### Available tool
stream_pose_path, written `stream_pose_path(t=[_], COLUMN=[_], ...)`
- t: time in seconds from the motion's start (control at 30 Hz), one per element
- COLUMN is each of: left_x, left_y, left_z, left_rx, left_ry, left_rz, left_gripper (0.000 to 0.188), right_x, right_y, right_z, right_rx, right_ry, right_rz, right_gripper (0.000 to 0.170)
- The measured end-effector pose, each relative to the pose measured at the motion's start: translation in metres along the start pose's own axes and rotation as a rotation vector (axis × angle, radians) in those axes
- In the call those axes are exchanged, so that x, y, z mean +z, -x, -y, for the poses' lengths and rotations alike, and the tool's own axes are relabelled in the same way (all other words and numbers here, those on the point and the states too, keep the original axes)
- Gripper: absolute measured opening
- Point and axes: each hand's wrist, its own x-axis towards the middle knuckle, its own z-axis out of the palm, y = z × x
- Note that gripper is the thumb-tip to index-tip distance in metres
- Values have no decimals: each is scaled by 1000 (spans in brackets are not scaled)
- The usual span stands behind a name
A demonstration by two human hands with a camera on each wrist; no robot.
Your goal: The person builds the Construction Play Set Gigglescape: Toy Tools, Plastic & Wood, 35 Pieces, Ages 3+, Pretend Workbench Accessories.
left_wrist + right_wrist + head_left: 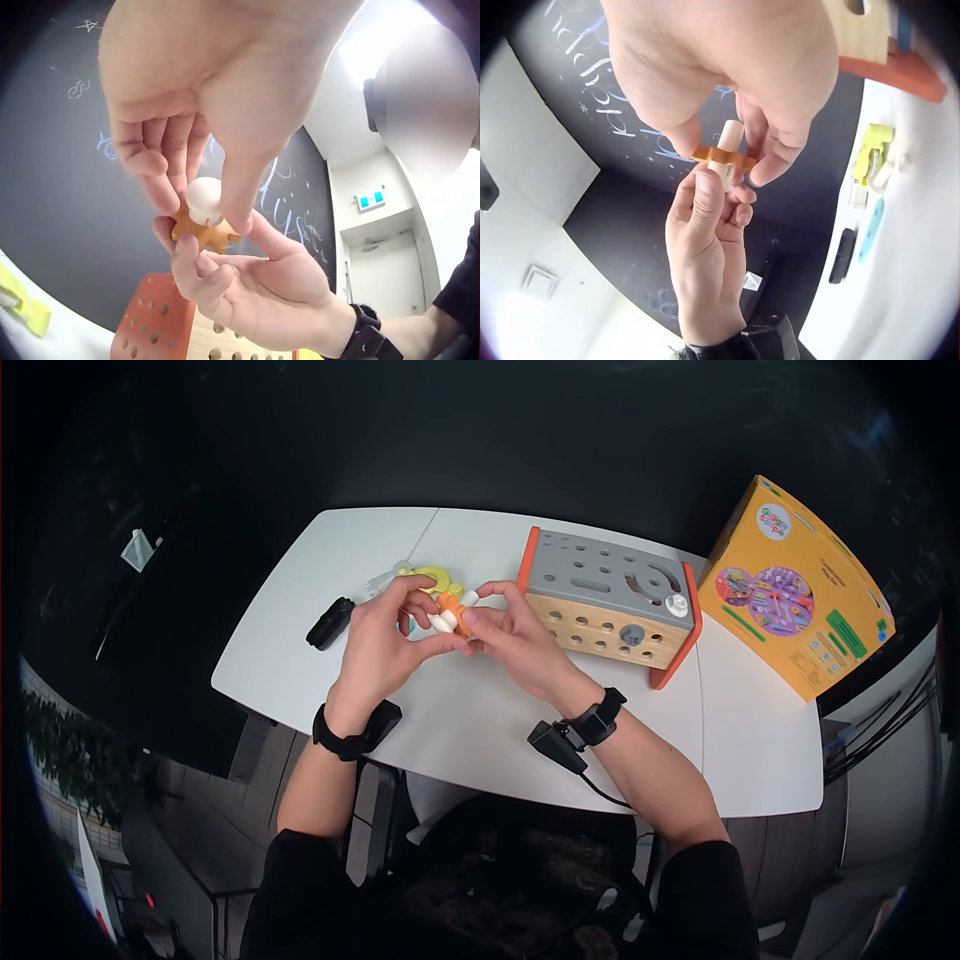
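Note:
Both hands are raised close together over the white table, working on one small assembly. An orange gear-like piece with a toothed edge (pixel 210 238) has a white peg (pixel 731 135) passing through its middle. My left hand (pixel 380 640) pinches one end of the peg between thumb and fingers. From the other side, my right hand (pixel 522 645) grips the orange piece by its edge, thumb and fingers on opposite sides. In the left wrist view the peg's rounded white head (pixel 204 196) shows beside the left thumb.
A toy workbench (pixel 600 588) with a grey holed top and orange ends stands right of the hands. Behind it on the right is a yellow printed box (pixel 800 590). Yellow-green pieces (pixel 432 576), a black object (pixel 331 623) and a teal strip (pixel 871 231) lie on the left.

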Motion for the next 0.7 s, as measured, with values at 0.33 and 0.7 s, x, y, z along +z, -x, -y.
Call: stream_pose_path(t=[0.33,0.7], left_x=[32,86], left_y=[-9,-27], left_z=[3,-9], left_rx=[237,366], left_ry=[43,28], left_rz=[165,331], left_gripper=[43,35], right_x=[-24,-46], right_y=[38,91], right_z=[3,17], right_rx=[78,-47], right_ry=[-46,754], right_rz=[-103,-335], right_gripper=[40,26])
